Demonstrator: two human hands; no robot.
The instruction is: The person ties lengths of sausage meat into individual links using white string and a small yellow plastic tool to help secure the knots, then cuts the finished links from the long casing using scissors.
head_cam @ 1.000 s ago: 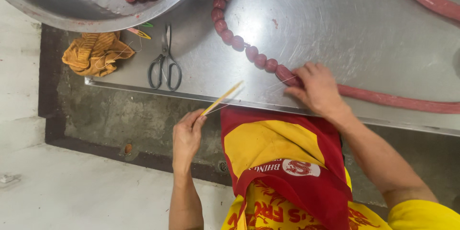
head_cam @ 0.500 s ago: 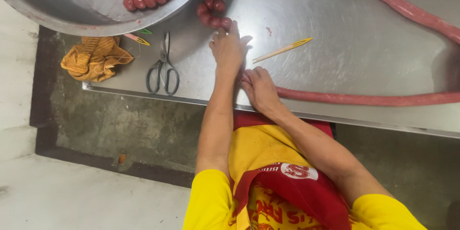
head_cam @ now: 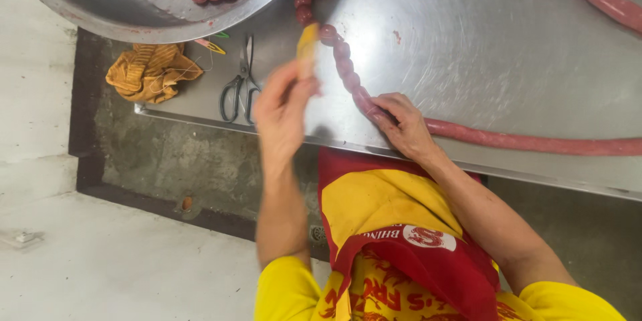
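At the table's left edge lie an orange cloth [head_cam: 152,71] and scissors [head_cam: 242,83], below a metal bowl [head_cam: 127,7] of tied links. Your left hand [head_cam: 284,110], blurred, grips a yellow strip [head_cam: 307,47]. Your right hand [head_cam: 401,124] pinches closed on the red sausage rope [head_cam: 535,142] near the steel table's [head_cam: 481,60] front edge.
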